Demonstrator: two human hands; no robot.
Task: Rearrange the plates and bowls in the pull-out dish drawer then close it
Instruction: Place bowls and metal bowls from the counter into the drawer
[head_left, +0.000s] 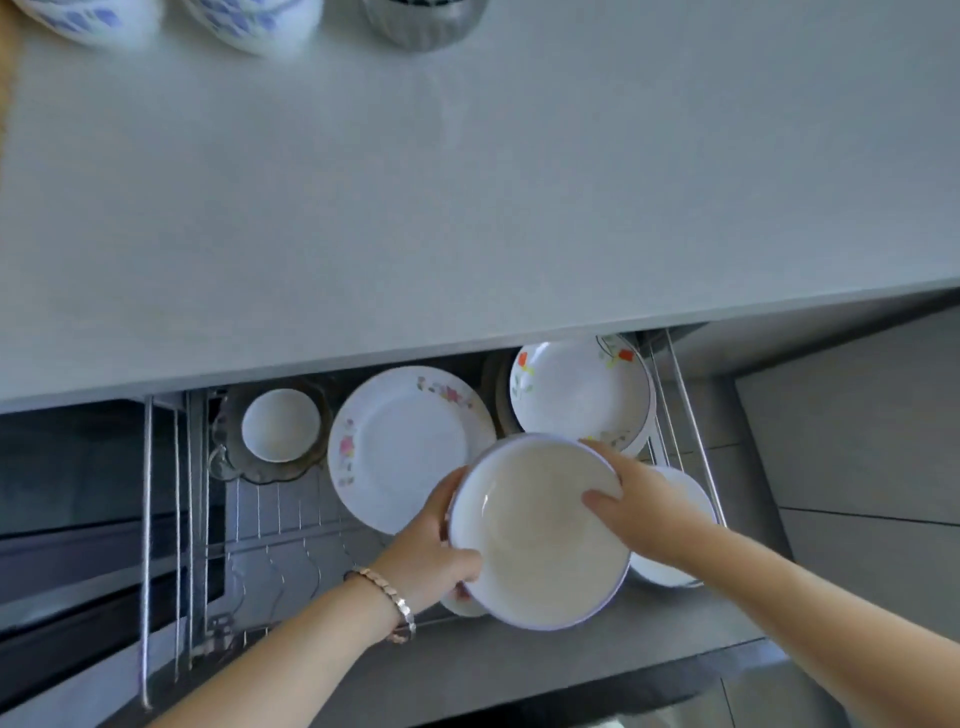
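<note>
The pull-out dish drawer (171, 519) stands open below the counter, its wire rack showing. I hold a large white bowl (535, 540) with a thin blue rim above the drawer's right front. My left hand (431, 551) grips its left rim and my right hand (634, 499) grips its right rim. In the drawer lie a flat flowered plate (400, 447), a stack of flowered plates (571, 389) at the back right, and a small white bowl (280, 426) inside a dark glass dish (311, 457). More white dishes (685, 493) sit partly hidden under the held bowl.
The grey countertop (467, 208) overhangs the drawer's back. On its far edge stand two blue-patterned bowls (249, 21) and a ribbed glass container (421, 26). Bare wire prongs (280, 551) fill the drawer's left front. A grey cabinet front (857, 441) is at the right.
</note>
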